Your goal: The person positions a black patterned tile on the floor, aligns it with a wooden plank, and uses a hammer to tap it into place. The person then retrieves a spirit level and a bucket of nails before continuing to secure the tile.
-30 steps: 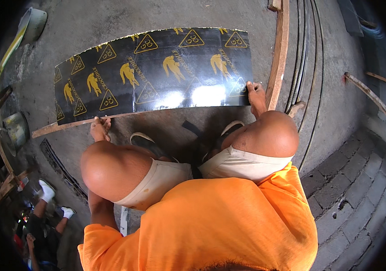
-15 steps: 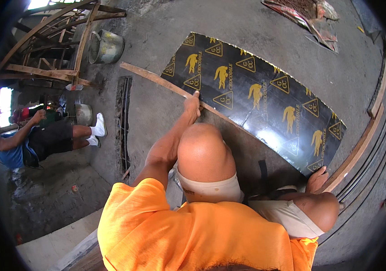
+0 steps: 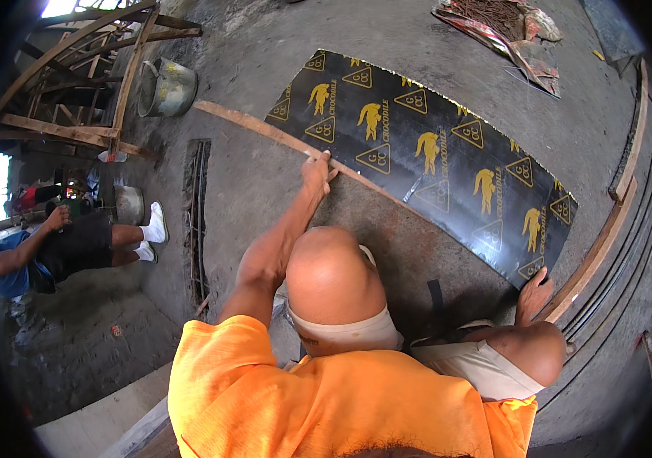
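Note:
A dark, smooth-faced plywood panel (image 3: pixel 448 156) with yellow printed markings lies at a slant in front of me. Along its near edge runs a thin wooden strip (image 3: pixel 257 128), whose far-left end sticks out past the panel. My left hand (image 3: pixel 316 174) is closed around the strip at the panel's near edge, left of the middle. At the near right corner, my right hand (image 3: pixel 534 296) grips the panel, thumb on top and the other fingers partly hidden.
Long timbers (image 3: pixel 593 252) and thin rods (image 3: pixel 650 229) line the right side. A torn sack (image 3: pixel 513 34) with brown material lies at the back. Far left are a bucket (image 3: pixel 169 90), wooden framing (image 3: pixel 124 91) and another person (image 3: pixel 74 244). A narrow floor slot (image 3: pixel 198 221) runs left of me.
The panel and strip have shifted slightly away from me over the floor, with both hands still on them. The bright glare on the panel has shrunk. My view has moved a little.

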`<state>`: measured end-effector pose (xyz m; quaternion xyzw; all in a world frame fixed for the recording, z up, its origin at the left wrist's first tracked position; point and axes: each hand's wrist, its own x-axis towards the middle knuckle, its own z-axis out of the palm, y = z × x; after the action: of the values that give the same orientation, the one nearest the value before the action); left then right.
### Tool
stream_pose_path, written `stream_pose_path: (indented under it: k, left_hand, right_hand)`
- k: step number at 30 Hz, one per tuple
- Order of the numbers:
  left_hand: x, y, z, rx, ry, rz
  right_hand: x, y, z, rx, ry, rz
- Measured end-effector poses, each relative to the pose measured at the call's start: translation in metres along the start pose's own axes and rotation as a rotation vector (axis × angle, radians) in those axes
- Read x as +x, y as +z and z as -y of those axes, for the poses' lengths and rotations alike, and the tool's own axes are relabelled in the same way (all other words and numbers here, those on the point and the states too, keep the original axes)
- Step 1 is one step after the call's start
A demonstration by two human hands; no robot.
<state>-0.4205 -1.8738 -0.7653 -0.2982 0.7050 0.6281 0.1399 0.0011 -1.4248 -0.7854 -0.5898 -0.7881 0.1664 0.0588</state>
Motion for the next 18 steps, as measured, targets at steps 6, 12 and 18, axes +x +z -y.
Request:
stream_pose_path:
  k: [6, 12, 18]
  left_hand:
    - [0.015, 0.005, -0.003, -0.102, 0.019, 0.300]
    - [0.062, 0.002, 0.000, 0.537, 0.453, 0.189]
    - [0.094, -0.005, -0.030, 1.241, 0.853, 0.029]
  right_hand:
    - [0.000, 0.019, -0.022, -0.011, -0.026, -0.071]
    - [-0.004, 0.017, -0.028, 0.160, -0.040, -0.031]
    - [-0.008, -0.014, -0.037, 0.868, 0.284, 0.228]
